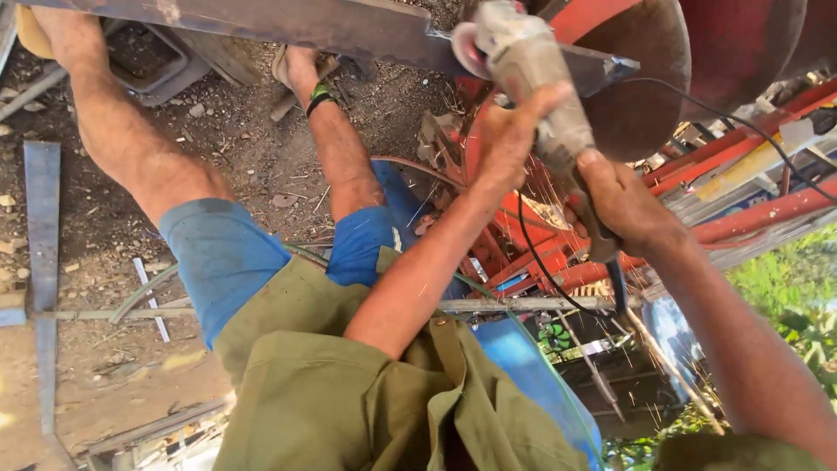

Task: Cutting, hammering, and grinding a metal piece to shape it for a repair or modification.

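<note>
Both my hands grip a grey angle grinder (532, 78). My left hand (506, 139) wraps its body just behind the head. My right hand (626, 205) holds the rear handle, where a black cable (741, 126) runs off to the right. The grinder's disc (469, 48) sits against the edge of a long rusty steel bar (349, 26) running across the top of the view. A few small sparks fall below the hands.
Red-painted metal machinery with large rusty discs (645, 96) stands behind the grinder. My legs in blue shorts (222, 253) stretch over dirt ground with scrap strips (42, 227). A blue drum (523, 366) is below my arms; green plants (793, 296) at right.
</note>
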